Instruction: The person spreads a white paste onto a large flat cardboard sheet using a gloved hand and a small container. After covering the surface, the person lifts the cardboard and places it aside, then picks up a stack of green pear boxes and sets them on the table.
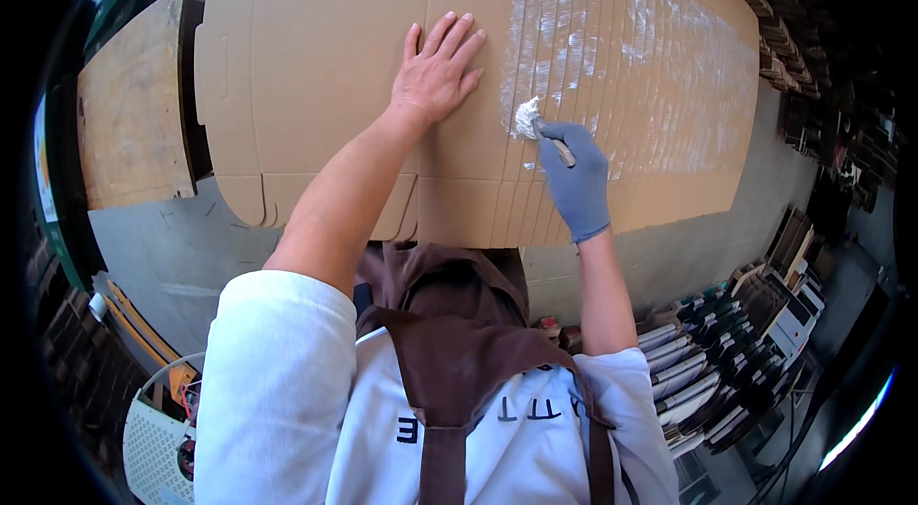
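A large stack of flat cardboard sheets [330, 46] lies before me, its right-hand edges fanned out in narrow overlapping strips. White paste [574, 46] is streaked across those strips. My bare left hand [436, 75] presses flat on the plain cardboard, fingers spread, left of the pasted part. A grey glove covers my right hand [578, 170], whose fingers are closed round the handle of a brush [527, 118]. The brush head is coated in white paste and touches the near left border of the strips.
A wooden board [134, 103] stands to the left of the cardboard. Rows of folded, dark and white items [684, 371] sit at the lower right. Brown stacks [775, 36] line the far right, and a pale perforated basket [158, 457] is at the lower left.
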Tool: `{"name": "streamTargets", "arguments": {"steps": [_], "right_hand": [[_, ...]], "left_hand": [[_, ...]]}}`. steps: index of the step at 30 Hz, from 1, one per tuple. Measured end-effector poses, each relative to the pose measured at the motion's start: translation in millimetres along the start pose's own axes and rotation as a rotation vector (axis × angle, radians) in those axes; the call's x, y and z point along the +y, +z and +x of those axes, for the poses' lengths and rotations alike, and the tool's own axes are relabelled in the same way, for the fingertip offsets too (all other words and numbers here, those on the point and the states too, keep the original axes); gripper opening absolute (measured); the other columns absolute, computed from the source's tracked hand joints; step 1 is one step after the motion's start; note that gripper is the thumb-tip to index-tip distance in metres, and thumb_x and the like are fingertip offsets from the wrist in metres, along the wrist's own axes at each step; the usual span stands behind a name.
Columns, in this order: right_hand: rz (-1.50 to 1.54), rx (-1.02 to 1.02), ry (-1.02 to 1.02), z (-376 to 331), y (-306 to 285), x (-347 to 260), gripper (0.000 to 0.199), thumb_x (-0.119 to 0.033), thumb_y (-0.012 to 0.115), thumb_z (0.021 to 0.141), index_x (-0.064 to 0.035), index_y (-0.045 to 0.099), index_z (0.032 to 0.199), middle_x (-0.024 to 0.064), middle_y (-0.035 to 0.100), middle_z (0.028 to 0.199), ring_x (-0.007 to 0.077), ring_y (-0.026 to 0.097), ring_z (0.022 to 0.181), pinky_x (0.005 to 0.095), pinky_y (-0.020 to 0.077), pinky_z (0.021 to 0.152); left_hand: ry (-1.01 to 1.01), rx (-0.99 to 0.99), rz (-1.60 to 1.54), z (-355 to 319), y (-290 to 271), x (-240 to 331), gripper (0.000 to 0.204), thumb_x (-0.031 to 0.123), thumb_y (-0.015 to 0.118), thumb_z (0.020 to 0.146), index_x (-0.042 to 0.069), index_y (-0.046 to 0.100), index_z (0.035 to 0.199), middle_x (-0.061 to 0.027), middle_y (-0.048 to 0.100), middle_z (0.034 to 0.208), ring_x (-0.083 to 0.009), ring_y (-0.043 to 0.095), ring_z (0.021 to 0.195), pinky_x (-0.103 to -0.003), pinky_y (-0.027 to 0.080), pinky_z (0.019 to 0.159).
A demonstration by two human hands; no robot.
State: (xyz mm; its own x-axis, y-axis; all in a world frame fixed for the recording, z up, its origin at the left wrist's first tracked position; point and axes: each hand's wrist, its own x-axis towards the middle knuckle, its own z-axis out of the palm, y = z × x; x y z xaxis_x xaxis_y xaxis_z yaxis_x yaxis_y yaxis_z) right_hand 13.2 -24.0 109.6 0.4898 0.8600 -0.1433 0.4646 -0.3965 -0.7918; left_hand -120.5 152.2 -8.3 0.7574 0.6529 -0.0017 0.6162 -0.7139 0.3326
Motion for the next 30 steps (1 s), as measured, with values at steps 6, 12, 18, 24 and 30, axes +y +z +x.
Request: {"name": "streamTargets", "arguments": {"steps": [6, 12, 18, 24, 30], "right_hand": [[-0.029, 0.016, -0.018, -13, 7, 2, 0.014, -0.003, 0.061, 0.086, -0.0021, 0.064, 0.1, 0.0143, 0.064, 0.095, 0.0301, 0.064, 0.086, 0.0358, 0.0505, 0.077], [-0.025, 0.028, -0.046, -26, 18, -6, 0.014, -0.005, 0.063, 0.085, -0.0029, 0.063, 0.099, 0.0139, 0.063, 0.096, 0.0316, 0.064, 0.086, 0.0374, 0.051, 0.076], [-0.067, 0.096, -0.08, -45, 20, -9, 0.015, -0.005, 0.063, 0.085, -0.0043, 0.062, 0.1, 0.0148, 0.062, 0.096, 0.033, 0.063, 0.087, 0.0371, 0.0511, 0.076], [-0.125, 0.092, -0.036, -59, 17, -5, 0.016, -0.004, 0.062, 0.084, -0.005, 0.062, 0.1, 0.0147, 0.062, 0.098, 0.0335, 0.063, 0.089, 0.0377, 0.0513, 0.077], [-0.141, 0.076, -0.083, -71, 31, 0, 0.018, -0.004, 0.062, 0.084, -0.0046, 0.061, 0.102, 0.0148, 0.062, 0.1, 0.0348, 0.063, 0.091, 0.039, 0.0515, 0.078]], "left_hand": [[-0.004, 0.008, -0.002, 1, 2, -1, 0.053, 0.044, 0.049, 0.094, 0.025, 0.041, 0.143, 0.0028, 0.029, 0.155, -0.0182, 0.021, 0.145, -0.053, 0.014, 0.117], [-0.008, -0.015, 0.007, 1, -1, -1, 0.053, 0.044, 0.048, 0.094, 0.025, 0.041, 0.143, 0.0021, 0.029, 0.155, -0.0185, 0.02, 0.145, -0.053, 0.014, 0.117], [0.009, 0.017, 0.019, 2, 1, -1, 0.053, 0.044, 0.049, 0.094, 0.025, 0.041, 0.143, 0.001, 0.03, 0.155, -0.0194, 0.022, 0.145, -0.053, 0.014, 0.117], [0.024, 0.015, 0.011, 0, 1, 0, 0.053, 0.044, 0.049, 0.093, 0.025, 0.042, 0.143, 0.0005, 0.031, 0.155, -0.02, 0.022, 0.145, -0.053, 0.014, 0.117], [0.018, 0.031, 0.0, 2, 3, -2, 0.053, 0.043, 0.049, 0.093, 0.024, 0.042, 0.142, 0.0004, 0.03, 0.155, -0.0202, 0.021, 0.145, -0.053, 0.015, 0.117]]}}
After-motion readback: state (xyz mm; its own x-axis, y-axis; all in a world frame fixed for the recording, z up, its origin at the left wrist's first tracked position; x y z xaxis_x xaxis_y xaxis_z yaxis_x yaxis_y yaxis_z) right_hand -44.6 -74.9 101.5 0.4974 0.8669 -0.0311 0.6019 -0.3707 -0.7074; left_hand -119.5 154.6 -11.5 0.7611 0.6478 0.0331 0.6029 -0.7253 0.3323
